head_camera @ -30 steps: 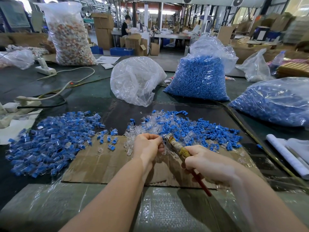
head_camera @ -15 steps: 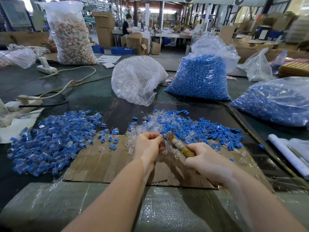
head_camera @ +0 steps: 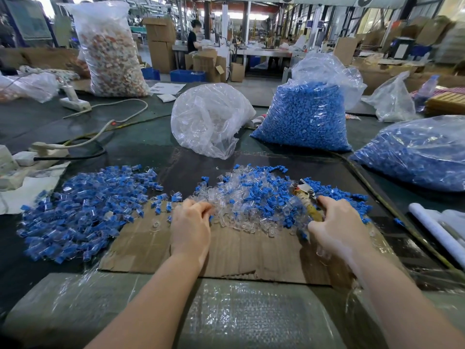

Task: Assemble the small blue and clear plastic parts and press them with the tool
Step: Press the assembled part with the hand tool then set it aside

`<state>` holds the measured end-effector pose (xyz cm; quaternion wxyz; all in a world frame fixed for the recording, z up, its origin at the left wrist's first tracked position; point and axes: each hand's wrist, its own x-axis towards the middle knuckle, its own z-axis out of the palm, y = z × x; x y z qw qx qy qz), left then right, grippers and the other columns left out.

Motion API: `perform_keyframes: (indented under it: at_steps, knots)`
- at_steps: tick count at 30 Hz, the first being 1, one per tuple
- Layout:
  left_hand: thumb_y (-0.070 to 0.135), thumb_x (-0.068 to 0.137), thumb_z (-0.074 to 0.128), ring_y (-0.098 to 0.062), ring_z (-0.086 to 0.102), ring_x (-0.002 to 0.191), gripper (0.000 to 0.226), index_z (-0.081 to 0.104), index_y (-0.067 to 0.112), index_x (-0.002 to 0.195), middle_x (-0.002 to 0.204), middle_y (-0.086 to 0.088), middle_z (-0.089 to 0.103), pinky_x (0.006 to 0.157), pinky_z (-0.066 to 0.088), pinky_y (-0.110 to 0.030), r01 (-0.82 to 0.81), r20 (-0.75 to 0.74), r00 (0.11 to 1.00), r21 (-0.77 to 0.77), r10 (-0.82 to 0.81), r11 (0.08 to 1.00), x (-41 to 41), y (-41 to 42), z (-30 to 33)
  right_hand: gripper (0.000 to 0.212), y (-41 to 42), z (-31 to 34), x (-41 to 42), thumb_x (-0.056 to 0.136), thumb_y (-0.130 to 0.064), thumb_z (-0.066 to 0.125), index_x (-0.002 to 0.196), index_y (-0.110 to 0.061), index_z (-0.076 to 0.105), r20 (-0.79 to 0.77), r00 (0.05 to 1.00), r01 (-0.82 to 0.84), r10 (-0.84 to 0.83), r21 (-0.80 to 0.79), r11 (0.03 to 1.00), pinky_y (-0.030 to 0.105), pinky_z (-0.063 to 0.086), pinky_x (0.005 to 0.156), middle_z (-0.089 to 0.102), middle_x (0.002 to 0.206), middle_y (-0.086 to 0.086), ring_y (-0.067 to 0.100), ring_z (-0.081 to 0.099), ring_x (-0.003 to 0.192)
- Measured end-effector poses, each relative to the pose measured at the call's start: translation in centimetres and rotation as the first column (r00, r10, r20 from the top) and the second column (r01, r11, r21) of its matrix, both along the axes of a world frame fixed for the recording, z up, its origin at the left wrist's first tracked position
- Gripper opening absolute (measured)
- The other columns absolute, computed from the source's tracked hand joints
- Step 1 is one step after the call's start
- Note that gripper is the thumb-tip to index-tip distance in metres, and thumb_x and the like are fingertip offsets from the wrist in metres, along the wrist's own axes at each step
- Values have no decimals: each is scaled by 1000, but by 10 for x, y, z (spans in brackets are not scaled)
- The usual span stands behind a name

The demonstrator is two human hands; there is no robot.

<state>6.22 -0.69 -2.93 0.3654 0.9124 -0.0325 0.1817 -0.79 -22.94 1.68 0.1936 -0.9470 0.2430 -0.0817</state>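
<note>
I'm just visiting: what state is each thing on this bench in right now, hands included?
Left hand: fingers curled into the loose parts, pinching a blue piece.
Right hand: gripping the tool.
Tool: held, metal tip up over the pile.
Mixed pile: loose blue and clear parts, unassembled.
Left pile: blue-and-clear pieces, spread flat.
Clear bag: slumped, nearly empty.
Blue bag: upright, open, full.
Cardboard sheet: flat under the hands.

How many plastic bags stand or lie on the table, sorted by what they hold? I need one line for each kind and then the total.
Bags of blue parts: 2
Bag of mixed white and orange pieces: 1
Clear bag with little showing inside: 1
Clear bags whose contents I cannot tell: 2
Total: 6
</note>
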Motion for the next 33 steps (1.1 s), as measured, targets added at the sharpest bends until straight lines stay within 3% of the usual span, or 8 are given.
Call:
perform_keyframes:
  at_steps: [5,8,12,16,20,23,30,33]
  knots:
    - [18,91,54,-21,34,105,22,65,25,109,109,0,54,89,23,-33,-240,46,971,115,237,964,-3,14,-1,62,-10,-4,2,82,-22,60,140,-16,39,-20,999,43,-44,-45,998,38,39,93,48,122,11,29,42,118]
    - [1,80,54,-25,30,112,37,61,27,104,119,-7,46,93,23,-39,-383,-75,917,103,391,918,-5,27,0,61,-14,-6,3,82,-22,61,139,-15,39,-18,998,60,-61,-59,996,38,38,93,47,123,13,31,42,118]
    - [-2,81,48,-31,33,114,42,56,26,111,125,-12,42,95,31,-42,-402,-245,872,135,424,906,-5,39,-2,57,-18,-9,5,84,-24,61,136,-12,42,-22,996,83,-85,-88,993,39,38,94,47,124,15,32,43,117]
    - [-8,85,43,-27,41,107,41,58,18,112,118,-12,51,93,38,-40,-355,-232,904,62,360,933,-2,39,-6,51,-20,-11,4,85,-32,63,129,-12,47,-42,994,98,-103,-111,989,39,38,96,49,124,14,31,43,119]
    - [7,94,47,-26,46,102,21,61,17,105,113,-10,54,87,41,-38,-328,-96,942,-68,321,942,-2,35,-4,49,-23,-15,3,86,-43,60,122,-11,51,-58,994,84,-93,-146,986,38,38,96,51,122,14,30,45,118]
    - [4,93,48,-12,48,86,20,63,17,97,105,-5,49,72,34,-13,-178,25,982,-192,186,965,-5,22,2,48,-22,-17,3,88,-48,56,122,-14,53,-68,993,80,-92,-162,983,37,38,95,53,120,12,29,46,117]
    - [10,87,62,-7,56,76,9,62,18,86,97,2,49,62,42,-3,82,-91,987,-436,-135,896,-13,-20,11,53,-19,-18,-2,90,-54,46,133,-22,45,-79,993,72,-88,-192,979,42,33,102,48,129,9,27,41,122]
    - [9,81,69,-5,56,77,15,60,17,90,96,8,46,63,41,2,171,-114,961,-464,-251,869,-20,-32,8,37,-7,-15,-10,84,-57,54,108,-29,57,103,995,27,-1,-255,967,39,33,94,55,106,-3,19,47,109]
